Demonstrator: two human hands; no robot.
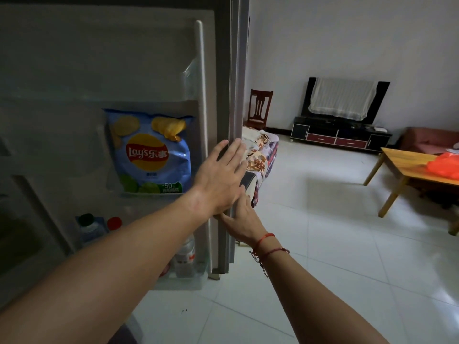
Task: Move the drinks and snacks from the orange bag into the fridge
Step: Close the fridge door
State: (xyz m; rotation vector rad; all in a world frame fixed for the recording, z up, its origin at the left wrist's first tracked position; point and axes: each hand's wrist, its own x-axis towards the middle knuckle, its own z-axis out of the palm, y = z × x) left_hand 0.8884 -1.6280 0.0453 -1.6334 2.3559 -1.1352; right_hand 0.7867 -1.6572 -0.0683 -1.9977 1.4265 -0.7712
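At the door [234, 95] edge, left hand [219, 175] lies flat, holding nothing; right hand [244, 220] just below, grip unclear. Chips [149, 155] shelved at nine o'clock, bottles [185, 254] at seven, bag [444, 167] at three. Hard shove could topple bottles or pinch fingers [232, 151].

Blue chip bag [151, 155] stands in the fridge door's middle shelf [154, 195]; bottles [185, 254] fill the lower shelf [183, 281]. Far right, an orange bag [444, 167] lies on the desk [407, 167].

A wooden chair [259, 109] stands left of a cloth-draped television [344, 99] on a low cabinet [340, 136].
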